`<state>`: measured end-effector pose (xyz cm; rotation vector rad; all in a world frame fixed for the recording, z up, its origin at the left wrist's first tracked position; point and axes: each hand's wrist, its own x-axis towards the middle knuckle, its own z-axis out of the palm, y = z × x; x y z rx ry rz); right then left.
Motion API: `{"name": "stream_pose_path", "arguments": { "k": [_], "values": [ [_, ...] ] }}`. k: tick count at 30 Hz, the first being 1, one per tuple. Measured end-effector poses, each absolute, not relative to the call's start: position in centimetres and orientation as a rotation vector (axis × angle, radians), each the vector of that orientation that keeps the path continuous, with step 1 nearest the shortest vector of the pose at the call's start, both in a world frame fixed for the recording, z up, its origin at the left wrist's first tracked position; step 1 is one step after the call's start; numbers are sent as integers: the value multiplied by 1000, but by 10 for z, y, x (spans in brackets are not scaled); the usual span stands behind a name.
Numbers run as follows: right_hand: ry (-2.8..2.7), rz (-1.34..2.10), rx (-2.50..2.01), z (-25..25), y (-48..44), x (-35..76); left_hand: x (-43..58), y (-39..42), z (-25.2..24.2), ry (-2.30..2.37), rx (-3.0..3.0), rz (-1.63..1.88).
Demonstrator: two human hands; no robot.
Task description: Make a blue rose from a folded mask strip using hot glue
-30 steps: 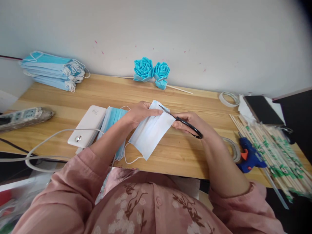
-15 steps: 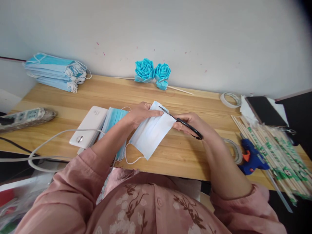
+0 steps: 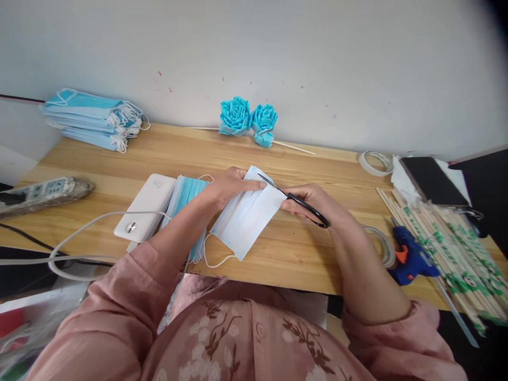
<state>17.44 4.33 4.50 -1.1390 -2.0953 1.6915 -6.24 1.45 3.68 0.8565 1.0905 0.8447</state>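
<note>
A pale blue face mask (image 3: 250, 219) hangs at a slant over the middle of the table, one ear loop dangling from its lower end. My left hand (image 3: 232, 188) pinches its upper left side between thumb and fingers. In my right hand (image 3: 304, 201) is a pair of black-handled scissors (image 3: 307, 208), the blades lying across the upper end of the mask. Whether the blades are parted I cannot make out. Under my left forearm lie more blue masks (image 3: 190, 189), partly hidden.
A mask stack (image 3: 91, 116) sits back left; a white power bank (image 3: 146, 206) and power strip (image 3: 47, 193) lie left. Blue mask-fabric flowers (image 3: 235, 116) rest by the wall. Right are tape rolls (image 3: 375, 163), a phone (image 3: 433, 181), a glue gun (image 3: 413, 256) and wrapped chopsticks (image 3: 452, 248).
Almost nothing differs. Both hands, the mask and the scissors keep the same places, and the view has shifted very slightly.
</note>
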Motion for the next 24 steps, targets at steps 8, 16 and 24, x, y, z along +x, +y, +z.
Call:
{"name": "stream_pose_path", "arguments": {
  "k": [8,16,24],
  "values": [
    [-2018,1516,-1139,45,46,177,-69,17,42,1129,916,925],
    [-2142,1410,-1005,53,45,170,-75,18,46,1163,1083,972],
    [-2266,1337,-802,73,46,173,-71,22,75,1183,1197,836]
  ]
}}
